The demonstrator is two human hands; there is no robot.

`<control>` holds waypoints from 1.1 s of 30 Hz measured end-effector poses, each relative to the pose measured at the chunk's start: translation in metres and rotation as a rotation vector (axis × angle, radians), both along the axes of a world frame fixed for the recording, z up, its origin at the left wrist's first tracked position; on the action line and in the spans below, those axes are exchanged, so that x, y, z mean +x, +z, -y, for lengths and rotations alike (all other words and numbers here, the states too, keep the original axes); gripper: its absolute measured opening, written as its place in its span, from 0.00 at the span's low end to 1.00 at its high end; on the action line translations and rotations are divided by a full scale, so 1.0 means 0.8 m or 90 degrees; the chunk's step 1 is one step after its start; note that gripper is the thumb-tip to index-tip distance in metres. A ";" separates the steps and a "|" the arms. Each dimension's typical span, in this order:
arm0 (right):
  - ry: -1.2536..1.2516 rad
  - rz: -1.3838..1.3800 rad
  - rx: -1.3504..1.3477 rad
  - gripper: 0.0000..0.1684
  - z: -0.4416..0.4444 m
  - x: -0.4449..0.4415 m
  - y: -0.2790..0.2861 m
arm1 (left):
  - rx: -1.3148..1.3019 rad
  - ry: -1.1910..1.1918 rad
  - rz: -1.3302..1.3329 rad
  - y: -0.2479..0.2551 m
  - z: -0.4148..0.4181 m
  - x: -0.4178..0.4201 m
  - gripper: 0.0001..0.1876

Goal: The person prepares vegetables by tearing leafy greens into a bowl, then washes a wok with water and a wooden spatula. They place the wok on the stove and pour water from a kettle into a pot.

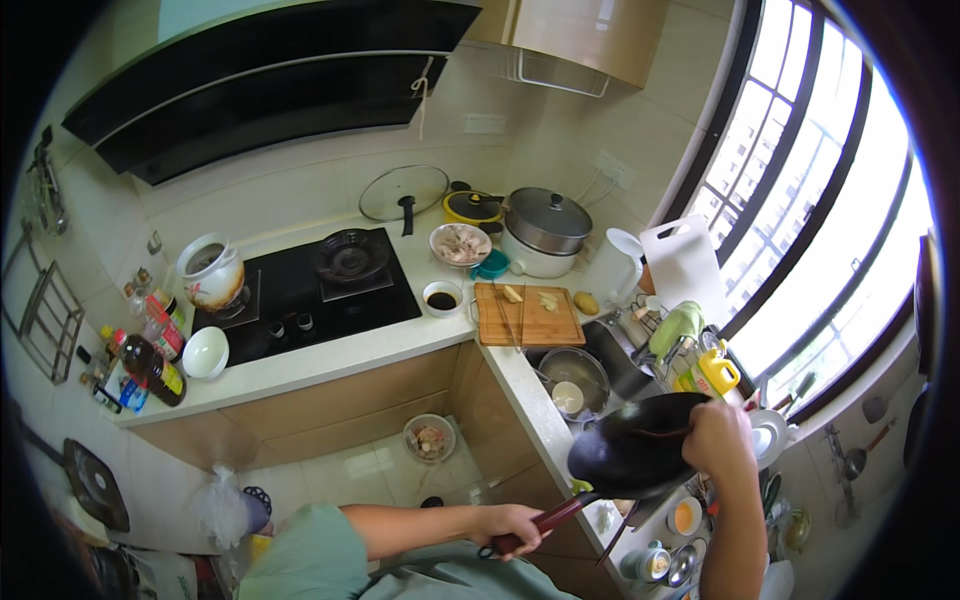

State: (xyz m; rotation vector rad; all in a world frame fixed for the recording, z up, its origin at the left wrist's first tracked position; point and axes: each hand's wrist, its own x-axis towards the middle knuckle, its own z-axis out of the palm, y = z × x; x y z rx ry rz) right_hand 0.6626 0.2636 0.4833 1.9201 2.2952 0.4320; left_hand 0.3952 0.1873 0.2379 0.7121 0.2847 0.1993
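My left hand (517, 529) is closed round the dark red handle of a black wok (637, 446), which is tilted over the near side of the sink (626, 375). At the wok's far rim is my right hand (720, 439), its fingers bent at the edge; whether it grips the rim or something inside is hidden. Beyond the wok, a metal pot (596, 367) with a pale round thing in it sits in the sink. A wooden cutting board (551, 334) with cut pieces and chopsticks on it lies by the sink.
Left of the board stand a bowl of dark liquid (442, 298), a bowl of pale meat (460, 245) and a gas hob (300, 322) with a ceramic pot (217, 281). A yellow bottle (709, 373) stands by the window. On the floor is a bowl of scraps (429, 439).
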 end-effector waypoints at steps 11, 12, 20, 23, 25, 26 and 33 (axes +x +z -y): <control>0.293 -0.213 0.003 0.09 0.097 -0.087 -0.185 | 0.004 0.140 -0.335 0.037 0.104 -0.193 0.19; 0.311 -0.202 0.006 0.08 0.097 -0.107 -0.198 | -0.005 0.168 -0.344 0.040 0.114 -0.210 0.18; 0.524 -0.375 -0.115 0.29 0.054 -0.300 -0.202 | -0.016 0.367 -0.396 0.063 0.170 -0.352 0.16; 0.557 -0.504 0.015 0.31 0.045 -0.347 -0.186 | -0.021 0.446 -0.425 0.078 0.164 -0.426 0.22; 0.583 -0.607 0.110 0.26 0.035 -0.353 -0.192 | -0.012 0.438 -0.467 0.084 0.142 -0.486 0.24; 0.552 -0.643 0.081 0.23 0.025 -0.355 -0.205 | -0.008 0.435 -0.509 0.084 0.126 -0.515 0.26; 0.122 -0.281 -0.309 0.25 0.036 -0.337 -0.410 | 0.144 0.516 -0.515 0.071 -0.055 -0.669 0.27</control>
